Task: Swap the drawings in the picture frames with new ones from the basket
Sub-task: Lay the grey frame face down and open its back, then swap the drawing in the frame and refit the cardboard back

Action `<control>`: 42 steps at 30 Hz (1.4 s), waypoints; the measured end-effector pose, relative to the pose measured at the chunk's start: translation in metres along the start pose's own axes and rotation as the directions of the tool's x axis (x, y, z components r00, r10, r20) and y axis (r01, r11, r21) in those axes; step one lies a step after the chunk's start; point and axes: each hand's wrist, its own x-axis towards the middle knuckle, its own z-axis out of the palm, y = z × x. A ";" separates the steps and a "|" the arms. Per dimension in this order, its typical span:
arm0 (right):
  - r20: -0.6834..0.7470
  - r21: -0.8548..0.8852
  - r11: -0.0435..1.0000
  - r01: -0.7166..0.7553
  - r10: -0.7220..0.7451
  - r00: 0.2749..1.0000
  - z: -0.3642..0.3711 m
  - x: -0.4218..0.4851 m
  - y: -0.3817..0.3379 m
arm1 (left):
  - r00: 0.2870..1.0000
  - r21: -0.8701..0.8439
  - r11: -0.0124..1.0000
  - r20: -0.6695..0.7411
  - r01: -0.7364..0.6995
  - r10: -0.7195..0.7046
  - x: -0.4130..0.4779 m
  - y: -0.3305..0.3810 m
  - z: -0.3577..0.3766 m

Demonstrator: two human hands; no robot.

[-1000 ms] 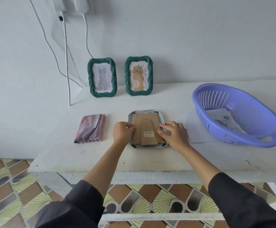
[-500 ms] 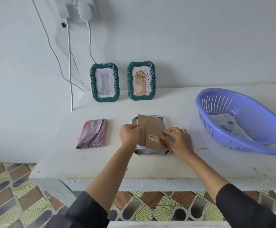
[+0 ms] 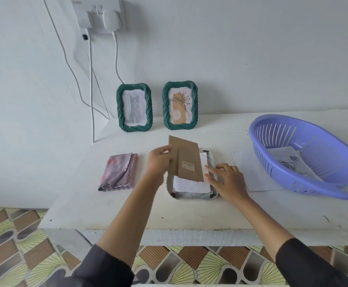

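Note:
A grey-white picture frame (image 3: pixel 191 195) lies face down on the white table (image 3: pixel 127 212). My left hand (image 3: pixel 159 162) grips its brown cardboard backing (image 3: pixel 186 160) by the left edge, lifted and tilted above the frame. White paper (image 3: pixel 186 186) shows inside the opened frame. My right hand (image 3: pixel 228 180) rests on the frame's right side with fingers spread. Two green frames stand at the wall: one with a cat drawing (image 3: pixel 134 107), one with a plant drawing (image 3: pixel 179 105). A purple basket (image 3: pixel 305 162) at the right holds drawings (image 3: pixel 289 160).
A folded pink cloth (image 3: pixel 119 172) lies left of the frame. A loose white sheet (image 3: pixel 249 172) lies between frame and basket. White cables (image 3: pixel 91 83) hang from a wall socket (image 3: pixel 98 15). Patterned floor shows below the table's front edge.
My left hand has lifted the cardboard backing off the face-down frame and tilted it up, uncovering the white paper. My right hand slid to the frame's right side. The camera view shifted upward.

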 end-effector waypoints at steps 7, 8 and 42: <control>0.015 0.029 1.000 -0.005 0.005 1.000 0.002 0.001 0.002 | 0.961 0.123 0.992 -0.273 -0.017 0.050 0.026 0.005 -0.060; 0.009 0.031 1.000 -0.002 0.002 1.000 0.002 0.001 0.003 | 0.958 0.163 0.987 -0.283 0.003 0.044 0.027 0.004 -0.063; 0.001 0.011 1.000 -0.014 0.014 1.000 -0.001 -0.002 -0.003 | 0.976 0.855 0.486 0.097 -0.182 0.195 -0.001 -0.042 0.006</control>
